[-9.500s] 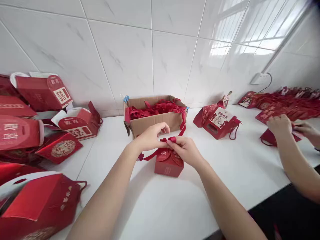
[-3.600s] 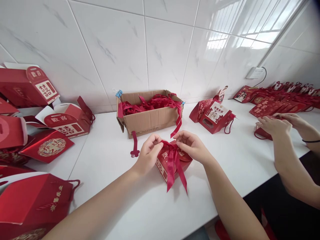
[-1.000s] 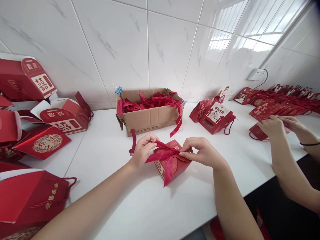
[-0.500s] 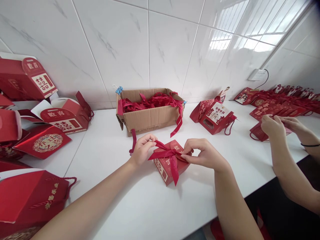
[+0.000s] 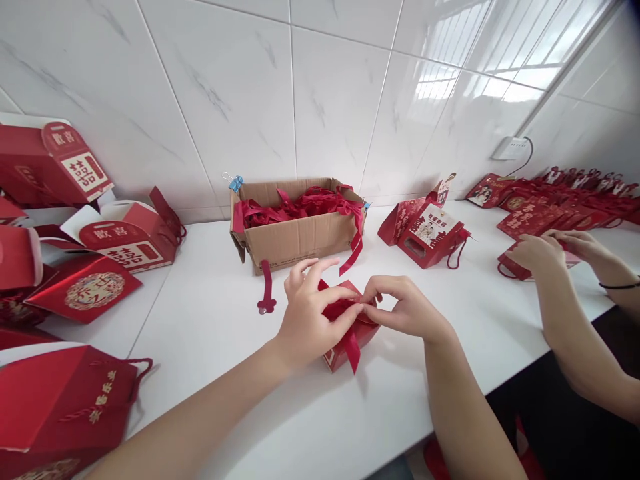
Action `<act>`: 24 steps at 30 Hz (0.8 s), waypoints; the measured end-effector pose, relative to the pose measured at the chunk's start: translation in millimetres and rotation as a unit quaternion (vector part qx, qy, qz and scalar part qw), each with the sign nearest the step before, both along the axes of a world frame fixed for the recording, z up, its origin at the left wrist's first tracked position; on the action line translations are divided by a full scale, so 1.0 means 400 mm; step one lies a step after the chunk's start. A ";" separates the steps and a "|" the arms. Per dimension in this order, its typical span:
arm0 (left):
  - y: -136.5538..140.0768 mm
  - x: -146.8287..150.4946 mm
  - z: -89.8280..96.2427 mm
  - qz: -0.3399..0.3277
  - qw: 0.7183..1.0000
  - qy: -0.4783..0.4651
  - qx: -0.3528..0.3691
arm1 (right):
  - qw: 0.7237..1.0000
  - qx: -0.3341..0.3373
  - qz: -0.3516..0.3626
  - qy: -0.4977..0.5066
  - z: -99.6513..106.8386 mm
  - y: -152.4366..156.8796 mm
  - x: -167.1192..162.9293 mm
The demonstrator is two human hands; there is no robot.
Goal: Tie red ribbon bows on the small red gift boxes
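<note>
Box stands on table, approx. midway btwn front & back edges, ribbon on its top, one tail hanging down. R hand pinches ribbon w/ thumb & forefinger. L hand meets it there, other fingers spread; if L thumb also grips, cannot tell. Behind, strap lies flat, then carton w/ more ribbons stands near table's back edge.
</note>
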State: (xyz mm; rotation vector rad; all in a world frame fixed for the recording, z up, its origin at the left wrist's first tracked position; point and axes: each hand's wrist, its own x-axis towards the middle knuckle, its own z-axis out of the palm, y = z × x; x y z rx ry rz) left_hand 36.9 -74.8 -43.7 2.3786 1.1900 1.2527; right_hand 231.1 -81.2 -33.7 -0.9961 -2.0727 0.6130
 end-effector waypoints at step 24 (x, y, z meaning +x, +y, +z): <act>0.053 -0.040 0.016 -0.027 0.992 0.009 -0.126 | 0.999 -0.025 -0.024 -0.011 0.004 0.003 0.022</act>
